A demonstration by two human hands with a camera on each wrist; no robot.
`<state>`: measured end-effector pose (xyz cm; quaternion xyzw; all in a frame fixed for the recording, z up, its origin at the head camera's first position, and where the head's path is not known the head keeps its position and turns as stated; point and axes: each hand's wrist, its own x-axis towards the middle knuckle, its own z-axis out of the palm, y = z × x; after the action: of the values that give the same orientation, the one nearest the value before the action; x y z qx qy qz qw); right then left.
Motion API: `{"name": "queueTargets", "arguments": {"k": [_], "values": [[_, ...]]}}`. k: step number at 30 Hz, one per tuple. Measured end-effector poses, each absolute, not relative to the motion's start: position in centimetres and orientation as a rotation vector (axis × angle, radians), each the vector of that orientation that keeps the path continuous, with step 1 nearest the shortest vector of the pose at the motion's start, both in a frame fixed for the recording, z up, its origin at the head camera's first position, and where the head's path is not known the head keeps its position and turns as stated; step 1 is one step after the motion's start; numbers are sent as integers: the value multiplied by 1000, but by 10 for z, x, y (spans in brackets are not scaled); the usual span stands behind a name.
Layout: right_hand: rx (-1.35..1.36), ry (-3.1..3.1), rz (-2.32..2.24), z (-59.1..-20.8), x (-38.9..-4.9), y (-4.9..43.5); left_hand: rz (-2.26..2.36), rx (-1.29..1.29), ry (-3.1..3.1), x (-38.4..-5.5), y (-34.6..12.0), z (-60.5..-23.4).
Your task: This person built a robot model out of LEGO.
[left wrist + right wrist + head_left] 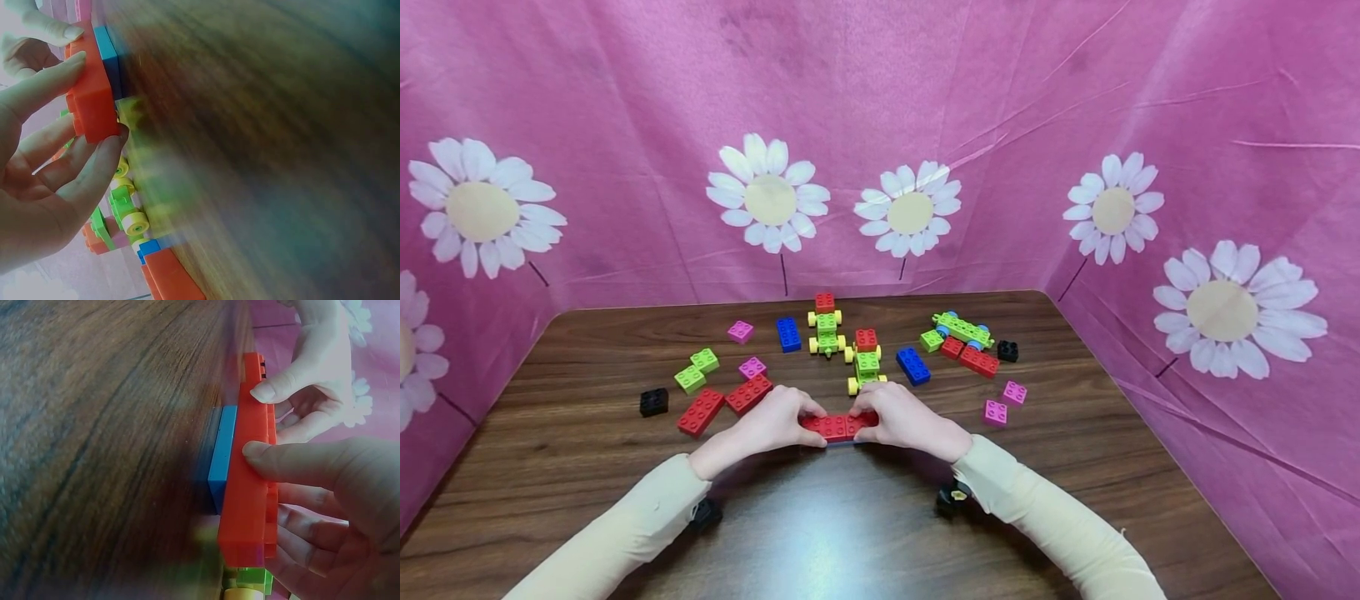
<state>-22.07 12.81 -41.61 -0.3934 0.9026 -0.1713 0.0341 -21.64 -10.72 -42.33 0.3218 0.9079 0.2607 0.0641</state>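
Two red toy bricks (831, 428) lie end to end in a row at the middle of the table, on top of a blue brick (222, 450). My left hand (780, 419) grips the left end of the row, thumb on the near side and fingers behind. At the right end, my right hand (904, 419) grips the other red brick (244, 506) in the same way. Both thumbs lie along the near face in the right wrist view. Past the hands stands a green vehicle (867, 367) with yellow wheels and a red brick on it.
Another such vehicle (827, 329) stands farther back. Red bricks (702, 412), green bricks (690, 379) and a black brick (654, 402) lie at left. At right are a green base with blue wheels (964, 329), a blue brick (913, 366) and pink bricks (996, 412). Pink cloth (1000, 100) rises behind.
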Motion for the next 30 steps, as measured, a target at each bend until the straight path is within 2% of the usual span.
{"name": "queueTargets", "arguments": {"k": [21, 30], "values": [[-1195, 2754, -551, -416, -221, 130, 927, 1092, 2628, -224, -117, -424], [-1197, 2743, -558, -415, -222, 130, 1122, 898, 2776, -261, -126, -394]]}}
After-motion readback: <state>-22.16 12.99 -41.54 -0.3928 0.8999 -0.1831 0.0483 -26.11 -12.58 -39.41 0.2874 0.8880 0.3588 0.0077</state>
